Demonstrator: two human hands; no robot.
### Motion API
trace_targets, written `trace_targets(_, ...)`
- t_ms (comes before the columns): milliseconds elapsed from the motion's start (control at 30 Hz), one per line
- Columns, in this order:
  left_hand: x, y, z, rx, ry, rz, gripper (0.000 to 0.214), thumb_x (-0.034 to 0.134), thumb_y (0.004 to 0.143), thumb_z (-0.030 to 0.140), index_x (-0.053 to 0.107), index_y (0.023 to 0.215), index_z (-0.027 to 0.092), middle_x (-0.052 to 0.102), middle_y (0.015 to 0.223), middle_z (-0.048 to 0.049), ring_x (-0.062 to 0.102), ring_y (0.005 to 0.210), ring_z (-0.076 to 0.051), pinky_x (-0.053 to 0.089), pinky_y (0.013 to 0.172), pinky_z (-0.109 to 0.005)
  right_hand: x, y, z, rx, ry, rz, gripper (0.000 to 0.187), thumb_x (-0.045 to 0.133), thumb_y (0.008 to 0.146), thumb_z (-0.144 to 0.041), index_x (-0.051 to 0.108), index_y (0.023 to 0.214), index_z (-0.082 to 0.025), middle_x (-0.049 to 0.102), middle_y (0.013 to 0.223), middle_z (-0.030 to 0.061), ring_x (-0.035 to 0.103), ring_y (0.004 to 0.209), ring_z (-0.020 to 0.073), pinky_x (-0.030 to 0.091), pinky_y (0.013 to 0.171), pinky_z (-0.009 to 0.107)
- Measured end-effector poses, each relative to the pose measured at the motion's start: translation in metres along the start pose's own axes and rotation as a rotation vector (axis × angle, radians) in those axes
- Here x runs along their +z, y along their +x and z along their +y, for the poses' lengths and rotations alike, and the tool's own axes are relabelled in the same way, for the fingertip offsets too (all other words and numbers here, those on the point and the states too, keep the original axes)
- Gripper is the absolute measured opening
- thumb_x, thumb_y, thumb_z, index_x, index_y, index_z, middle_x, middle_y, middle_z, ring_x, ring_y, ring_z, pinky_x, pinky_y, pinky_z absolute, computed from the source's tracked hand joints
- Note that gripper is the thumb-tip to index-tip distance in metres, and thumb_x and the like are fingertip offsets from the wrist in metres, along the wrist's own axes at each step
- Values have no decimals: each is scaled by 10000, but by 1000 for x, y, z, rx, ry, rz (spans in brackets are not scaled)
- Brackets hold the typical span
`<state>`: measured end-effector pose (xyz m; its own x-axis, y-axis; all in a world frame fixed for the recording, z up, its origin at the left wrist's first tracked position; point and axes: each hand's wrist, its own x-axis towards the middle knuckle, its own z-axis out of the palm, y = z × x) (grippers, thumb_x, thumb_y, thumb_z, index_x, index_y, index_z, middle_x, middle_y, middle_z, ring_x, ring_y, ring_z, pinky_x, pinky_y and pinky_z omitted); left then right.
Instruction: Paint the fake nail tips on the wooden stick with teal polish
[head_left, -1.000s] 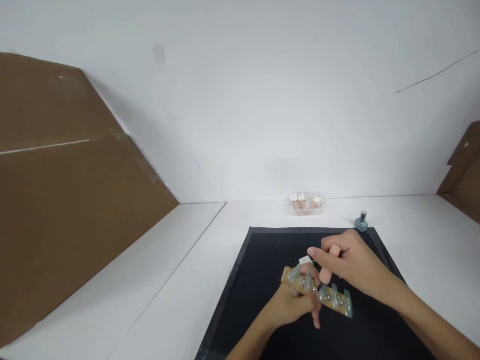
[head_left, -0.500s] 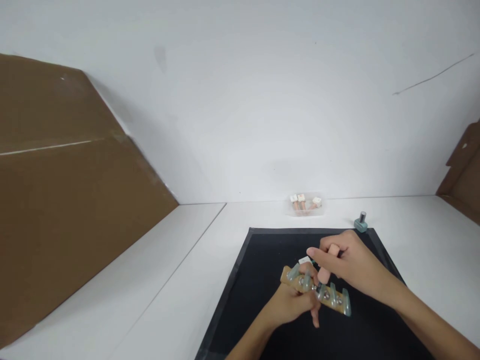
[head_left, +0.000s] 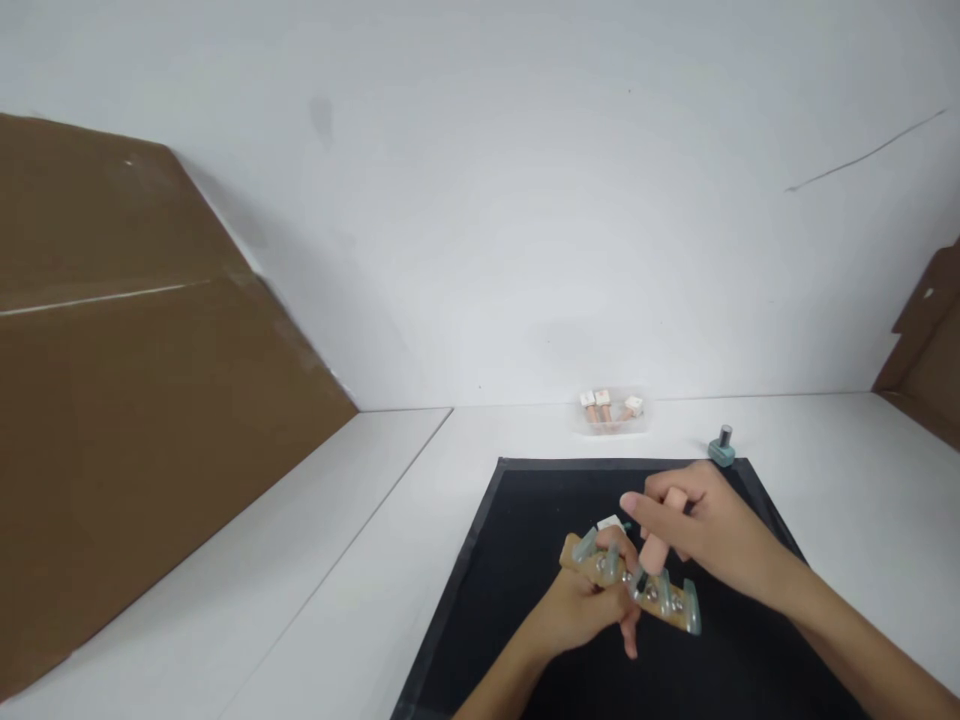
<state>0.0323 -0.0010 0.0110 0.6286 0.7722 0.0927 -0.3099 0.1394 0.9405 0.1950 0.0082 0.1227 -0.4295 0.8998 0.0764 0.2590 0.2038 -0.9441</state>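
My left hand (head_left: 579, 608) is wrapped around a yellowish strip (head_left: 597, 568) and holds it tilted above the black mat. Translucent grey-green bars cross the strip, with several shiny round metal studs between them. In the fist of my right hand (head_left: 697, 520) is a short pink-handled tool (head_left: 655, 548), slanting down to the left. Its dark lower end is at the middle of the strip, beside a green bar; whether it touches a stud I cannot tell. Just behind my left fingers a small white block (head_left: 610, 522) shows, partly hidden.
Under my hands lies a black mat (head_left: 540, 500). Behind it stands a clear tray (head_left: 611, 427) with white-headed, pink-stemmed pieces. A teal piece with a metal post (head_left: 722, 452) sits at the mat's far right corner. Cardboard (head_left: 165, 400) rises at left, a white wall behind.
My right hand and the pink-handled tool have shifted slightly right, and the tool leans a little more. My left hand and the strip have barely moved.
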Motion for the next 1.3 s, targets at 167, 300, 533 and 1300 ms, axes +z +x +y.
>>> trace_targets(167,1,0,1,53,5,-29,293,635,788,356,404,836,183,515,517,85,519,386,-49,460,402,-139,4,1,-3,-17,-66,16,483,516,862,-407,507,438,-175,631,461,26,352,389,72,228,388,214)
trace_targets(300,2,-2,2,88,-31,-44,267,611,812,324,382,786,190,496,513,90,486,374,-36,446,380,-129,-1,5,1,-34,-160,113,490,517,858,-378,550,417,-169,602,434,20,347,388,73,257,403,220)
trace_targets(533,1,-6,5,74,-74,-60,266,613,814,322,386,782,187,490,516,87,480,388,-34,452,388,-133,-4,3,-2,-13,-121,170,461,540,846,-389,527,438,-175,659,465,27,356,381,76,278,399,214)
trace_targets(1300,4,-2,6,126,-198,-77,218,608,813,248,400,790,187,411,497,105,422,369,-24,464,371,-144,-1,-1,-13,-35,-79,72,431,558,841,-394,556,473,-170,684,491,31,362,379,79,261,397,218)
